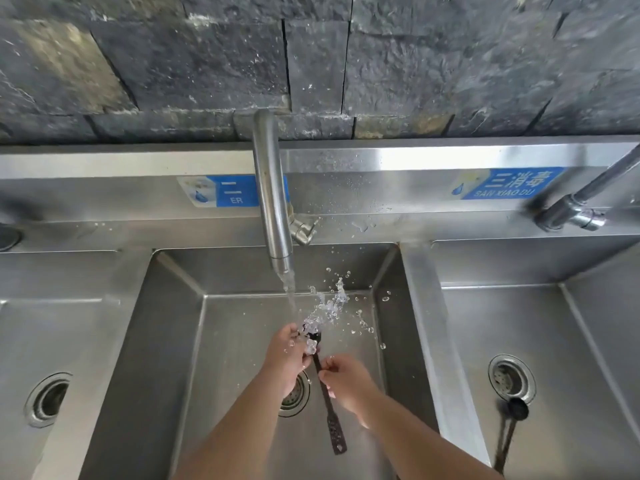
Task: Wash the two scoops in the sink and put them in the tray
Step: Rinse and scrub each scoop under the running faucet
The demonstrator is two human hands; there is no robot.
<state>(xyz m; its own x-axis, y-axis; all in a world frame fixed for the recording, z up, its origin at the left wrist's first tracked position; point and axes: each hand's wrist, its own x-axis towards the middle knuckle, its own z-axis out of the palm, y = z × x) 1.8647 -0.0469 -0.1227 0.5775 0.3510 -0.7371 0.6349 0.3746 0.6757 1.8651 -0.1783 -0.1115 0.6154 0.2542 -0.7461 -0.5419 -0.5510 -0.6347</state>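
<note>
Water (290,296) falls from the steel faucet (272,195) into the middle sink (180,341) and bursts into droplets just above the left hand (287,351). That hand is curled around the bowl end of a dark scoop (325,393), fingers wrapped at the head right where the stream lands. The right hand (346,379) sits just right of it and a little nearer the person, pinching the scoop's handle between thumb and fingertips. The rest of the handle runs past the right hand toward the person, its flat, perforated end hanging free over the basin floor. Under the left wrist lies the middle drain (294,393), partly hidden by the forearm.

Well to the right of the right hand, across the steel divider, the second scoop (509,431) lies in the right sink (588,341), its round dark head resting at the edge of that basin's drain (512,377) and its handle pointing toward the person. Neither hand touches it.

Beyond the hands, on the steel backsplash, are two blue labels (509,183), one partly behind the faucet. A second tap (581,202) angles in from the far right. Left of the left hand is a third basin (69,341) with its own drain. Above everything runs a dark stone wall (311,64), flecked with splashes.
</note>
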